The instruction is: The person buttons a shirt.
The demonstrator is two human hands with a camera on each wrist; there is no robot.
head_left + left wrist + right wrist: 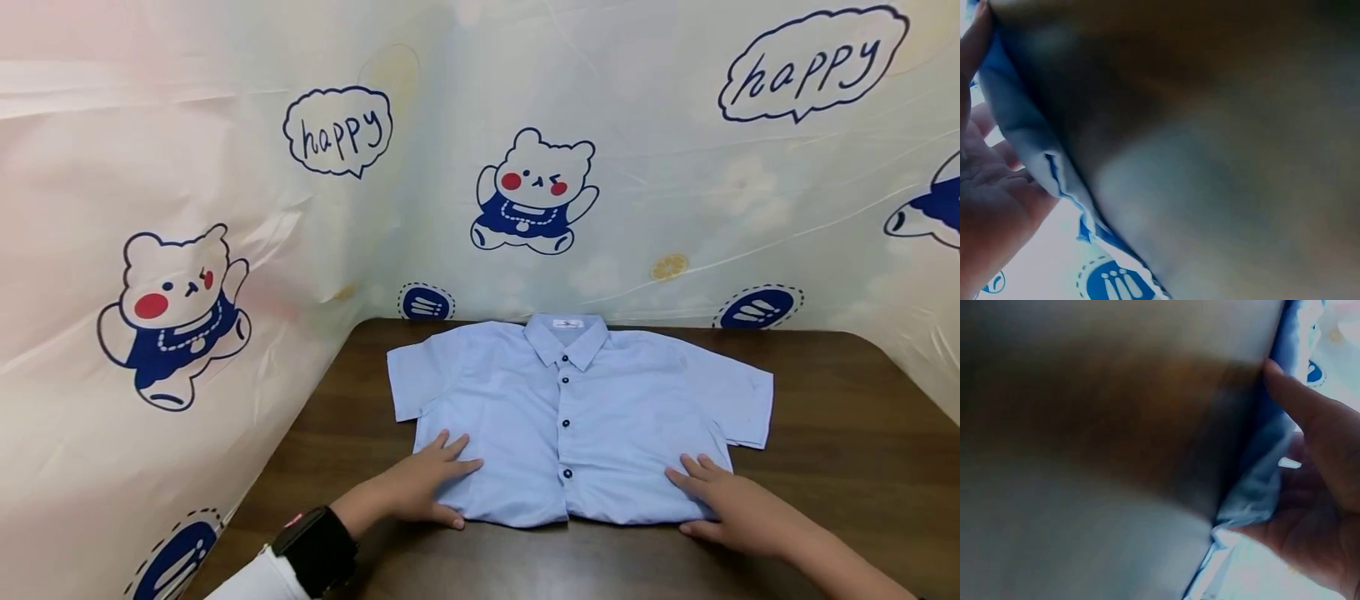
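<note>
A light blue short-sleeved button-up shirt [502, 425] lies front up on the table, collar at the far side and its near edge straight across. My left hand [420, 483] rests with spread fingers on the shirt's lower left corner, thumb at the near edge. On the lower right corner, the fingers of my right hand [738, 508] are spread in the same way. Both wrist views show the cloth side-on: the shirt [1025, 125] beside my left hand [991, 187], and the shirt [1263, 462] next to the right thumb [1297, 400].
Beneath the shirt is a dark brown wooden table [840, 400] with rounded far corners. A pale curtain [645, 100] printed with bears and "happy" bubbles hangs behind it and along the left. A black watch [318, 550] sits on my left wrist, below a white sleeve [258, 579].
</note>
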